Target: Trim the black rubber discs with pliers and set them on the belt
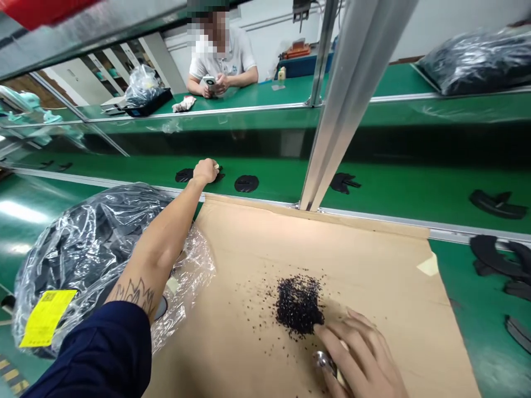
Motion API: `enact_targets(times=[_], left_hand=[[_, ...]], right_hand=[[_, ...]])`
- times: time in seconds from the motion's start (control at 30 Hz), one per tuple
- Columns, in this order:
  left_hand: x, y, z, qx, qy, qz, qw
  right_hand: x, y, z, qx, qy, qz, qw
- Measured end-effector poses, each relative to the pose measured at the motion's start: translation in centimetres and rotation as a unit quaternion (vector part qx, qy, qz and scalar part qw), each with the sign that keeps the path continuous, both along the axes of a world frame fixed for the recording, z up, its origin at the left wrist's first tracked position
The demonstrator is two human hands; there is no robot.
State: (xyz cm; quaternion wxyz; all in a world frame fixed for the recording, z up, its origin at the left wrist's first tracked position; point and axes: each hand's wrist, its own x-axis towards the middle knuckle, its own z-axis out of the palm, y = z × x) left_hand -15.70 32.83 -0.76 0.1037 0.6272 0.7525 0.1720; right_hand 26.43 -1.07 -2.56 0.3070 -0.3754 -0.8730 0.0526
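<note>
My left hand [206, 171] reaches far out over the green conveyor belt, its fingers curled down on a black part [221, 174] that is mostly hidden under it. Flat black pieces lie by it: one rounded piece [184, 176] on the left, another round one [246, 183] on the right. Close to me, my right hand [360, 354] is curled round a small shiny metal tool [324, 361]; its kind is not clear. The fingertips are beside a heap of tiny black bits [299, 305], scattered on brown paper [373, 260].
A clear plastic bag of black parts [95, 243] with a yellow label lies at left. A metal post [340, 105] rises behind the paper. More black parts [498, 260] lie at right. Across the belt a person [224, 66] holds a phone.
</note>
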Motion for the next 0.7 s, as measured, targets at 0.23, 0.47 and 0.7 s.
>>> enact_targets(times=[0.23, 0.47, 0.7], left_hand=[[4.2, -5.8, 4.2, 0.062, -0.182, -0.124, 0.973], [11.3, -18.4, 5.8, -0.089, -0.414, -0.434, 0.795], [17.1, -27.0, 3.5, -0.17, -0.436, -0.501, 0.729]], right_hand=[[-0.8, -0.6, 1.0, -0.055, 0.162, -0.025, 0.985], [-2.6, -1.1, 2.0, -0.221, 0.327, -0.106, 0.913], [-3.8, -0.3, 2.8, -0.375, 0.376, -0.118, 0.839]])
